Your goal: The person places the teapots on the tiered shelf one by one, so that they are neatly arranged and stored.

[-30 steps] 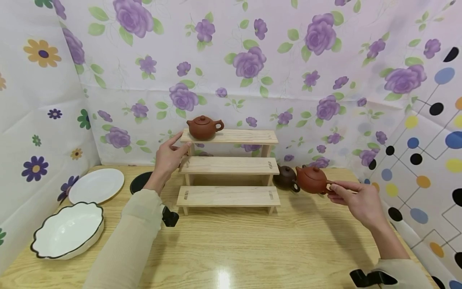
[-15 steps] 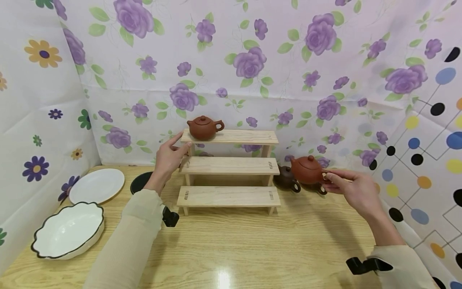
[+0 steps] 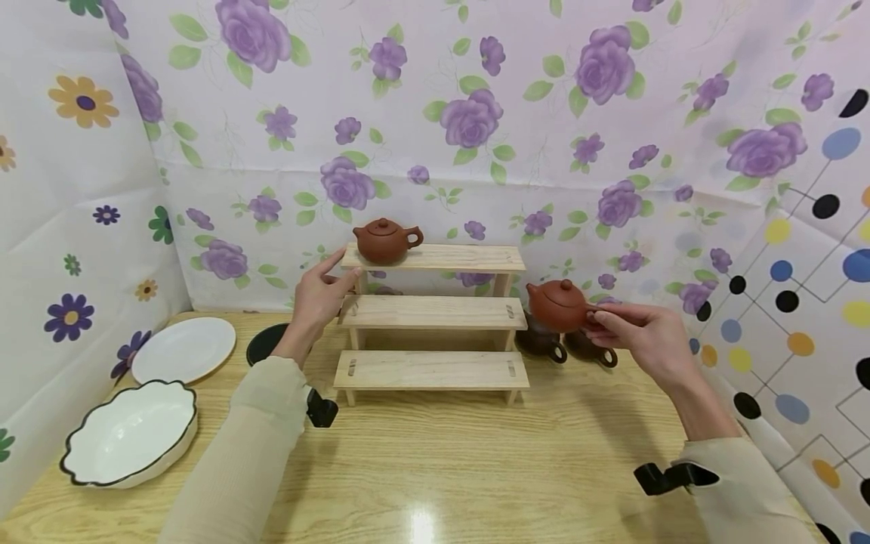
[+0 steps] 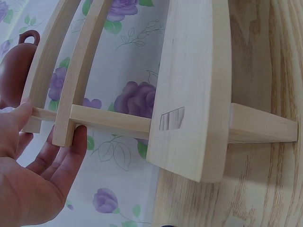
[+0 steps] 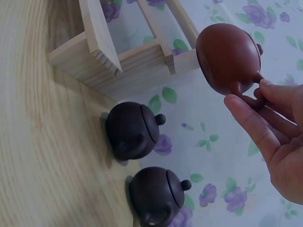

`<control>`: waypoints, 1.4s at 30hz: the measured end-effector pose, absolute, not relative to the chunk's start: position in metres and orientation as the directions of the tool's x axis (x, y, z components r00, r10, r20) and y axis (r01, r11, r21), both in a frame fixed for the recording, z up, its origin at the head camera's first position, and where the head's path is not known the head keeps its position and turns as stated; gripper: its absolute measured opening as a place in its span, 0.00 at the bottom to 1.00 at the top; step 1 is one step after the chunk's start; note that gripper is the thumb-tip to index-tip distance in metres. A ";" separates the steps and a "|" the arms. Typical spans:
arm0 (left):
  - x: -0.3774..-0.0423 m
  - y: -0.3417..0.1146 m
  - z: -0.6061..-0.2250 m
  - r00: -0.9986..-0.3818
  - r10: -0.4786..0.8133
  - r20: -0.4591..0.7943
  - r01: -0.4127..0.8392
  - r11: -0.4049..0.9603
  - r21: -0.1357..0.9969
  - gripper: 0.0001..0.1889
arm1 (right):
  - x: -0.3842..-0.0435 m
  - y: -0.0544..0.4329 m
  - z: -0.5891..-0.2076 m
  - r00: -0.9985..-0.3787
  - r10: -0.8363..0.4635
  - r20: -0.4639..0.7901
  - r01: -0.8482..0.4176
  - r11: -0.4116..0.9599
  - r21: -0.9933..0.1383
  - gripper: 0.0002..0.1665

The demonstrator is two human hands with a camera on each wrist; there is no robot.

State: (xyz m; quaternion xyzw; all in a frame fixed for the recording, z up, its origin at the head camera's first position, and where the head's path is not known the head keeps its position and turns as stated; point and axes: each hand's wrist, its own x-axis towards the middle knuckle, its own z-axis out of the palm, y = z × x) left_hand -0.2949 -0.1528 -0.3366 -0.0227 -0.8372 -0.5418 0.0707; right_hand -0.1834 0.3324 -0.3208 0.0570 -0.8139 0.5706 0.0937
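My right hand (image 3: 646, 336) pinches the handle of a reddish-brown teapot (image 3: 559, 308), held up at the right end of a three-tier wooden shelf (image 3: 431, 311). Thumb and fingers meet at the handle in the right wrist view, with the teapot's round body (image 5: 227, 56) beyond them. My left hand (image 3: 318, 298) grips the shelf's left end near the top tier; its fingertips curl round the wood (image 4: 64, 113) in the left wrist view. A second reddish-brown teapot (image 3: 383, 243) sits on the top tier's left side, spout to the left.
Two dark brown teapots (image 5: 130, 132) stand on the table right of the shelf, partly behind the held one. At left are a white plate (image 3: 183, 350), a scalloped white bowl (image 3: 129, 434) with a dark rim, and a black dish (image 3: 261, 346). Flowered cloth (image 3: 448, 204) hangs behind.
My right hand has raised the reddish-brown teapot and carried it left toward the shelf, uncovering more of the dark teapot at far right. The left hand has stayed on the shelf.
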 end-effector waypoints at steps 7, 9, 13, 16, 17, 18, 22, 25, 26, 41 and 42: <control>-0.294 -0.153 -0.336 -0.988 -0.038 0.147 0.120 0.399 0.909 0.35 | -0.193 0.322 -0.311 -0.975 0.000 0.224 -0.210 0.344 -0.915 0.28; -0.295 -0.152 -0.336 -0.989 -0.040 0.142 0.115 0.393 0.912 0.35 | -0.196 0.319 -0.308 -0.977 -0.002 0.213 -0.202 0.320 -0.926 0.29; -0.295 -0.152 -0.336 -0.990 -0.043 0.137 0.110 0.388 0.915 0.35 | -0.203 0.312 -0.303 -0.978 -0.017 0.206 -0.203 0.266 -0.942 0.28; -0.295 -0.153 -0.336 -0.990 -0.043 0.137 0.110 0.391 0.914 0.35 | -0.209 0.307 -0.299 -0.975 -0.029 0.221 -0.222 0.249 -0.943 0.26; -0.295 -0.153 -0.336 -0.990 -0.043 0.136 0.109 0.393 0.913 0.35 | -0.211 0.305 -0.298 -0.973 -0.032 0.227 -0.228 0.247 -0.942 0.25; -0.295 -0.153 -0.336 -0.990 -0.043 0.136 0.108 0.394 0.913 0.34 | -0.213 0.303 -0.297 -0.972 -0.036 0.231 -0.233 0.247 -0.941 0.25; -0.295 -0.153 -0.336 -0.991 -0.044 0.129 0.102 0.395 0.913 0.34 | -0.220 0.297 -0.294 -0.970 -0.055 0.238 -0.245 0.213 -0.946 0.26; -0.294 -0.153 -0.336 -0.991 -0.041 0.126 0.100 0.388 0.916 0.34 | -0.223 0.294 -0.292 -0.966 -0.068 0.248 -0.256 0.187 -0.948 0.27; -0.295 -0.153 -0.336 -0.991 -0.040 0.125 0.100 0.386 0.917 0.34 | -0.224 0.293 -0.291 -0.966 -0.070 0.250 -0.258 0.182 -0.949 0.27; -0.295 -0.154 -0.337 -0.991 -0.037 0.131 0.107 0.382 0.918 0.35 | -0.239 0.286 -0.282 -0.964 -0.096 0.248 -0.263 0.206 -0.942 0.27; -0.295 -0.154 -0.337 -0.990 -0.037 0.133 0.109 0.384 0.917 0.35 | -0.240 0.285 -0.281 -0.965 -0.098 0.244 -0.260 0.200 -0.945 0.27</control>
